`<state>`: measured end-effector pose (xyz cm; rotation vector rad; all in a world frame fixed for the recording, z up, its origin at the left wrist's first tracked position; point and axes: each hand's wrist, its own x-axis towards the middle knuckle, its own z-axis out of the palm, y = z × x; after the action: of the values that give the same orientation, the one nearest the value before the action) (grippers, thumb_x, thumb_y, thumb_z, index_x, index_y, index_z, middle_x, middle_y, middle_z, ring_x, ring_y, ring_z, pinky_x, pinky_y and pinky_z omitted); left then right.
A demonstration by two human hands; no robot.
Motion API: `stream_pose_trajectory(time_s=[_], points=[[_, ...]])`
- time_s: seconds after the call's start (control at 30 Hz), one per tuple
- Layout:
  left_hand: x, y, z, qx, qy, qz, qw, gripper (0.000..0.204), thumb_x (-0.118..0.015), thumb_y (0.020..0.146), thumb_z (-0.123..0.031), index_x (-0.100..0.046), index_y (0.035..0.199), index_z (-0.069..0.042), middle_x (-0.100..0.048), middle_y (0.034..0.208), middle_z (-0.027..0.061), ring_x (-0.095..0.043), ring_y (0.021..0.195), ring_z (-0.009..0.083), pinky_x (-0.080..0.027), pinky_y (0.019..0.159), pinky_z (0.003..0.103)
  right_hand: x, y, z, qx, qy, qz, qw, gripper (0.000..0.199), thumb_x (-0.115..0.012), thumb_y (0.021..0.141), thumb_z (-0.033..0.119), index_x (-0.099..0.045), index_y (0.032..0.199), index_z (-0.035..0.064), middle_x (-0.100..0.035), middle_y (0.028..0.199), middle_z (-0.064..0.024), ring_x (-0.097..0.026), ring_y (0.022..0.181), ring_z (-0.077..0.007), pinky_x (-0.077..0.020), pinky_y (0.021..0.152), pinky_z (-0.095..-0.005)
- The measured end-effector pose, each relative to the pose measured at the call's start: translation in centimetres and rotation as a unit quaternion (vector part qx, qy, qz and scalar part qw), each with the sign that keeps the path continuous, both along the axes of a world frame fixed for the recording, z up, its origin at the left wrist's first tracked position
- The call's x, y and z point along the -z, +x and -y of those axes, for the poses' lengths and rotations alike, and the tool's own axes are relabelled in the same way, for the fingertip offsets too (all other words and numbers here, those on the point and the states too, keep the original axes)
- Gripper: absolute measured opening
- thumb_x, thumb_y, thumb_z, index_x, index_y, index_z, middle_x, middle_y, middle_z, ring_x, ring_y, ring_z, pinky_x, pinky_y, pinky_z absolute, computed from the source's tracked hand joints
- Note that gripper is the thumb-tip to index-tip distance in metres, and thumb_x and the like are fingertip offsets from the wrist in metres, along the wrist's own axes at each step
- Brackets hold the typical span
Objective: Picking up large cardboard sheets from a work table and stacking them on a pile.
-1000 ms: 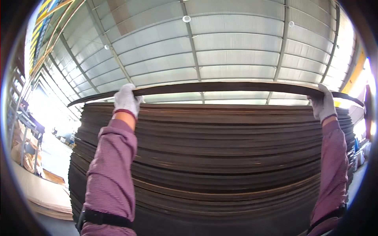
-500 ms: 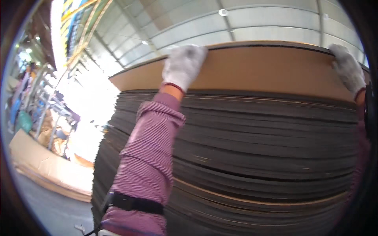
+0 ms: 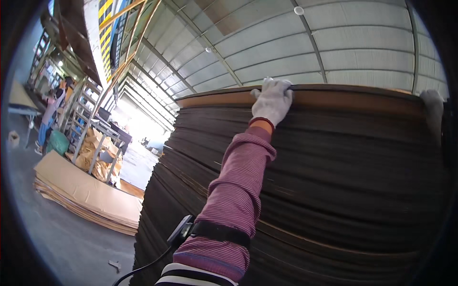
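A tall stack of dark-edged cardboard sheets (image 3: 305, 176) rises in front of me. At its top a brown cardboard sheet (image 3: 343, 99) is tipped up along its near side, so a strip of its brown face shows. My left hand (image 3: 273, 101), in a white knit glove, is closed over the upper edge of this sheet. Far to the right, my gloved right hand (image 3: 433, 109) is at the same edge, its fingers bent over it. That hand is dim and partly cut off by the dark rim of the picture.
A low pile of tan cardboard (image 3: 86, 190) lies on the grey floor at the left. Behind it stand a metal rack (image 3: 102, 138) with crumpled brown paper and a green bag (image 3: 57, 142). A person (image 3: 51, 112) is farther back.
The brown strip under the raised edge has become narrower; the sheet has come down closer to the stack. The view has shifted, and both hands keep to the sheet's edge.
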<state>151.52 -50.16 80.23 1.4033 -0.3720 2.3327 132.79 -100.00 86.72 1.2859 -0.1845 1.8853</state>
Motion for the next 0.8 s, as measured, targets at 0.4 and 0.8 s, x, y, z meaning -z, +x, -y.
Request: stream_pose_trajectory(time_s=[0.4,0.8], points=[[1.5,1.8,3.3,-0.019,0.009,-0.232,0.972,0.046,-0.047,0.09,-0.043,-0.047,0.133,-0.028,-0.046,0.137,0.0089,-0.045,0.123,0.0385,-0.04,0.101,0.046,3.1,5.8,-2.6,-0.128,0.125,-0.03,0.983,0.027,-0.055,0.075,0.0,-0.059,0.101,0.0085,-0.058,0.105,-0.0138,-0.054,0.106,-0.0332,-0.0453,0.091,-0.0414],[30.1,-14.3,-6.4,-0.056,0.454,-0.182,0.87,0.033,-0.059,0.079,-0.015,-0.055,0.108,0.0,-0.055,0.116,0.0161,-0.051,0.115,0.0353,-0.039,0.104,0.045,29.0,0.7,-35.6,-0.674,-0.04,-0.251,0.693,0.038,-0.045,0.092,-0.001,-0.049,0.129,0.0019,-0.06,0.119,-0.0081,-0.057,0.068,-0.0159,-0.0488,0.06,-0.0296]])
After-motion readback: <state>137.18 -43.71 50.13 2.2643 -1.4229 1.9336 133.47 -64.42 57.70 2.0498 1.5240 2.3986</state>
